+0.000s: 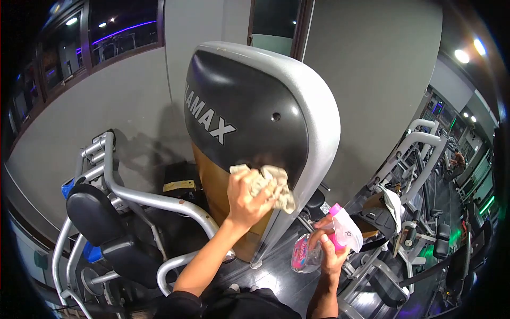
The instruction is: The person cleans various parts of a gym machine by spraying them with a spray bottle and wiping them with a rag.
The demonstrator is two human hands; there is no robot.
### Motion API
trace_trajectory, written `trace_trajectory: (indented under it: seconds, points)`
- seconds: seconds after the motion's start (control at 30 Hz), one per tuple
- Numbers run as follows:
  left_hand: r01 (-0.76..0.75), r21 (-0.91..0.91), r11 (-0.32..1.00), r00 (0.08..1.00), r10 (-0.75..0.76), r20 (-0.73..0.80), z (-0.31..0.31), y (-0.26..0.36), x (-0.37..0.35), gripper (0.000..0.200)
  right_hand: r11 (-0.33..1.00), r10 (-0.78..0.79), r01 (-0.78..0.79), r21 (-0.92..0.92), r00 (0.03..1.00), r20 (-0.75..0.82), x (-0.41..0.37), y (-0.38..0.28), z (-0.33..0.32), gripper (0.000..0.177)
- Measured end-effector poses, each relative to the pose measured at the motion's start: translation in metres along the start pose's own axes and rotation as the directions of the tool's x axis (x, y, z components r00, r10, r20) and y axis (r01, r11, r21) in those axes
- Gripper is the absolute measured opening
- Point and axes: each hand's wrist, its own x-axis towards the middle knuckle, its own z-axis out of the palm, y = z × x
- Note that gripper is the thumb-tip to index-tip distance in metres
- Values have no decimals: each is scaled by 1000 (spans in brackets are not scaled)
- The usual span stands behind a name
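The left hand [245,199] clenches a crumpled beige cloth [273,187], soft and light, against the black-and-silver machine shroud [249,106]. Below the shroud, the right hand [332,258] grasps the neck of a clear, pink-triggered spray bottle [304,255], which is probably slick.

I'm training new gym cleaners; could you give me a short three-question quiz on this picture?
1. True or false: the left hand holds a crumpled cloth against the machine cover.
2. The right hand holds: A) a brush B) a spray bottle C) a sponge
3. What colour is the rim around the cover's black panel?

Key: 1 true; 2 B; 3 silver.
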Motion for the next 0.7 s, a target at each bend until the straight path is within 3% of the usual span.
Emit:
trace_trajectory:
  seconds: [0.13, 0.27, 0.33, 0.37, 0.6, 0.7]
  points:
    - [3, -58, 998, 996, 2, 88, -6, 6, -20, 36, 1000, 13, -13, -17, 999, 40, -1, 6, 0, 39]
    - [146, -101, 984, 970, -162, -181, -3, 7, -8, 42, 999, 43, -43, 2, 999, 29, 0, 7, 5, 38]
    - [156, -79, 985, 961, -170, -220, -1, 14, 7, 43, 999, 41, -41, 30, 999, 17, 1, 7, 8, 38]
    - [183, -35, 983, 977, -186, -108, -3, 22, 13, 44, 998, 40, -40, 57, 999, 3, 2, 8, 9, 37]
    - [126, -14, 992, 991, -126, -43, 14, 21, -26, 46, 999, 46, -46, 11, 999, 10, 0, 16, 6, 38]
    - [28, -1, 1000, 999, -28, -44, 15, 13, -13, 45, 997, 82, -82, -7, 997, 6, -5, 21, 4, 40]
